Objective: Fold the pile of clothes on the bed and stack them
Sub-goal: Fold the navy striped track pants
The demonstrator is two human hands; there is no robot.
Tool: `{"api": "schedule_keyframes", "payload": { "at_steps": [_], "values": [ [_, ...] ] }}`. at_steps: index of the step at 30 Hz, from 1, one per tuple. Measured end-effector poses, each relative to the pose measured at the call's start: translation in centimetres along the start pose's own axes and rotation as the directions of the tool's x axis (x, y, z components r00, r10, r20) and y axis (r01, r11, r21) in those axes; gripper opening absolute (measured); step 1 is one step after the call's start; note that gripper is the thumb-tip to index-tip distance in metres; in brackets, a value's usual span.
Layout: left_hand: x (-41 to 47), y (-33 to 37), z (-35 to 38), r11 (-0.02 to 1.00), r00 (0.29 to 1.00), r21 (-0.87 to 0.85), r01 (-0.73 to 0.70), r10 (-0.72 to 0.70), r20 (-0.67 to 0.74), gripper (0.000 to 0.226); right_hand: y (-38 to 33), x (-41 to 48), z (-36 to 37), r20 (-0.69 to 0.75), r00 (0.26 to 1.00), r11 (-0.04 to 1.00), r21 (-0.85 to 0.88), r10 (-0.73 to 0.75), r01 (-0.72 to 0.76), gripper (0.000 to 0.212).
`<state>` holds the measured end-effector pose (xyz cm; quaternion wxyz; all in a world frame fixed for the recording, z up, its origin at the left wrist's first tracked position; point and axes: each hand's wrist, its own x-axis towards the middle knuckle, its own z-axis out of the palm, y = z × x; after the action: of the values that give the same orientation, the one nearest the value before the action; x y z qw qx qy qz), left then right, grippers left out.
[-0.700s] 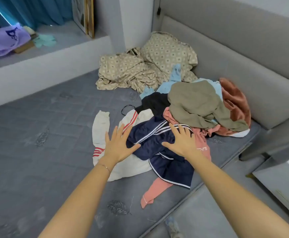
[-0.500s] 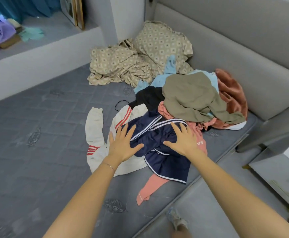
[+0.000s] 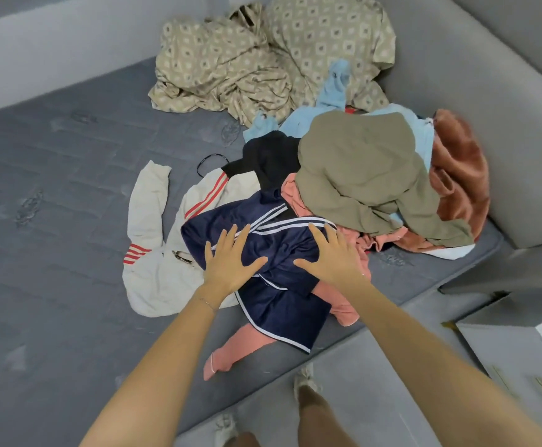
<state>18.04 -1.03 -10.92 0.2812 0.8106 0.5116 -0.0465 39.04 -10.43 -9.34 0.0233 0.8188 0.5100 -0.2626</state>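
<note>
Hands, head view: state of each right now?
Left hand: open, fingers spread on the navy striped garment.
Right hand: open, spread on the same garment.

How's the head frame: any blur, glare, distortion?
Head view: soft even light, no glare, faint shadows under the left hand and right hand on the navy shorts; centre sharp; rust fleece at right looks smeared; wide-angle stretches the forearms near the bottom.

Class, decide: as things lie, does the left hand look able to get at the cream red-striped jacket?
Probably yes. The left hand lies flat on the navy garment, right beside the cream jacket, whose near part lies uncovered on the mattress.
</note>
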Motion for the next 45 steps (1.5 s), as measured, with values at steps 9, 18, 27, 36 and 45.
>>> {"api": "schedule_keyframes", "payload": {
  "at_steps": [9,18,27,36,45],
  "values": [
    [6.8,0.9,8.5,0.994,0.996,-0.101,0.043,-0.035,0.085,0.084,5.1,7.7,5.1,0.087,0.996,1.000,0.022,0.004,-0.006,0.101],
    [15.3,-1.8,15.6,0.988,0.997,-0.146,-0.044,0.036,-0.062,0.088,6.8,17.3,12.1,-0.108,0.992,0.991,0.109,-0.067,0.079,0.104],
    [14.4,-4.0,17.0,0.885,0.964,-0.454,-0.105,-0.021,-0.264,0.012,7.1,18.1,15.5,-0.292,0.949,0.976,0.141,-0.120,0.167,0.046],
    [7.7,-3.3,7.4,0.827,0.899,-0.561,-0.039,-0.216,-0.381,0.037,-1.5,10.9,8.6,-0.234,0.971,0.890,0.432,-0.046,0.146,0.053],
    [-3.4,-9.9,-3.6,0.748,0.856,-0.644,-0.160,-0.221,-0.468,0.043,-15.0,1.3,4.7,-0.299,0.949,0.788,0.558,-0.102,0.261,0.058]
  ]
}}
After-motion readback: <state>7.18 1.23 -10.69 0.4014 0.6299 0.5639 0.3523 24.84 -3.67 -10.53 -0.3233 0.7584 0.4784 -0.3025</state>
